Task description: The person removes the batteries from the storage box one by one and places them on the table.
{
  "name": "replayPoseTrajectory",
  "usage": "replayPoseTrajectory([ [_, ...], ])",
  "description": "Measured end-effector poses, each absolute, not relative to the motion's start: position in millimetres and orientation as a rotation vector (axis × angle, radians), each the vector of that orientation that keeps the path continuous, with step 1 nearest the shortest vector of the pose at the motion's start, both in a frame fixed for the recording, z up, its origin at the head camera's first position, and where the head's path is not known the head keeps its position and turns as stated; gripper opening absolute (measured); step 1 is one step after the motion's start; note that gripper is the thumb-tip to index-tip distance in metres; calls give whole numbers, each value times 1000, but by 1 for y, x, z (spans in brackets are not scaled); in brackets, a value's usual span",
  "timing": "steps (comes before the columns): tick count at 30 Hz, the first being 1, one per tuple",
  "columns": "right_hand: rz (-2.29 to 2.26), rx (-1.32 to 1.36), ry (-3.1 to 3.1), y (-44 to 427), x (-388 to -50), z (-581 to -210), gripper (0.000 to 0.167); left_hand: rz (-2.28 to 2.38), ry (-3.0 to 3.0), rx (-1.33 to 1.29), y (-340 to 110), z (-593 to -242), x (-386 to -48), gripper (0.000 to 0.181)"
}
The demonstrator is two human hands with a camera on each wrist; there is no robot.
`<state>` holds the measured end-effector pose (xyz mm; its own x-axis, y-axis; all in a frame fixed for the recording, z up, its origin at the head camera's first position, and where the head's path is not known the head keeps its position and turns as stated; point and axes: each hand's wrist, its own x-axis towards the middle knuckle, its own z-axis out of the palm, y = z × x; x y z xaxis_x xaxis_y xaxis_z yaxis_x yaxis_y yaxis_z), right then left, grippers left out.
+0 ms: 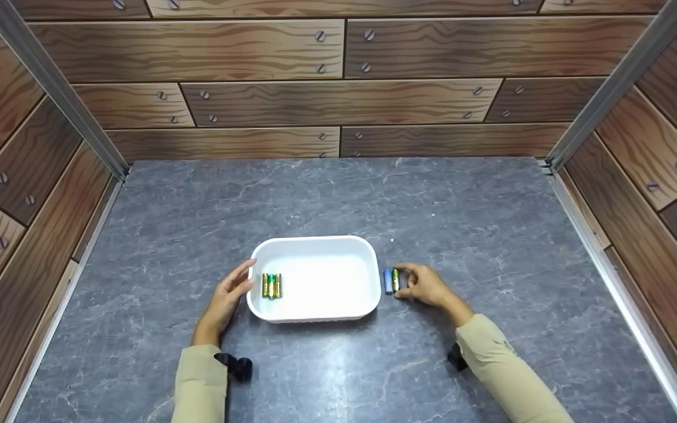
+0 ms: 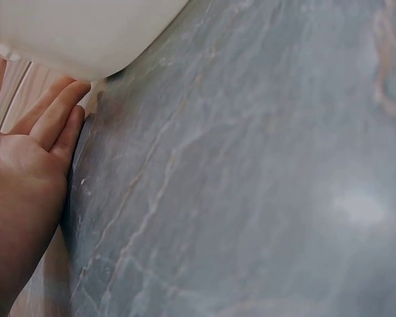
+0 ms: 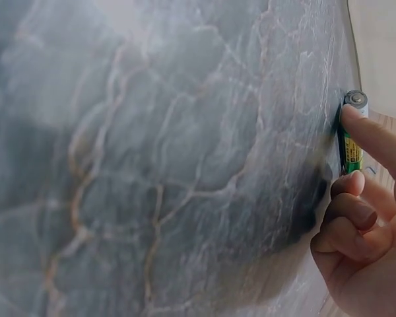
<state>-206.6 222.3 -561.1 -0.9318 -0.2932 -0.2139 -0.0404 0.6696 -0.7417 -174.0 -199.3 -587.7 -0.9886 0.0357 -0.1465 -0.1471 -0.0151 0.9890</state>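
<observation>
A white plastic tray (image 1: 315,311) stands on the table in the head view. Three gold and green batteries (image 1: 271,286) lie side by side inside it, near its left wall. My left hand (image 1: 227,296) rests against the tray's left side with extended fingers; the left wrist view shows that hand (image 2: 33,165) beside the tray's pale wall (image 2: 86,39). Just right of the tray, a blue battery (image 1: 388,281) lies beside a green battery (image 1: 396,280). My right hand (image 1: 428,286) pinches the green battery end to end between thumb and finger, low at the table.
The grey marbled tabletop (image 1: 338,200) surrounds the tray. Wood-patterned panels (image 1: 268,50) wall the back and both sides, with metal rails (image 1: 615,288) along the edges. Small black devices (image 1: 238,367) are worn at the wrists.
</observation>
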Motion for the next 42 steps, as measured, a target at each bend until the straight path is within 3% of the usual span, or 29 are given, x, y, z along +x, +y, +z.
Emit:
replayPoseTrajectory([
  [10, -1156, -264, 2560, 221, -206, -555, 64, 2115, 2125, -150, -199, -587, -174, 50],
  [23, -1262, -410, 2613, 201, -200, -530, 42, 2124, 2112, -141, -199, -586, -173, 52],
  [42, -1296, -604, 2566, 167, -193, -512, 37, 2101, 2149, -145, -198, -587, -173, 50],
])
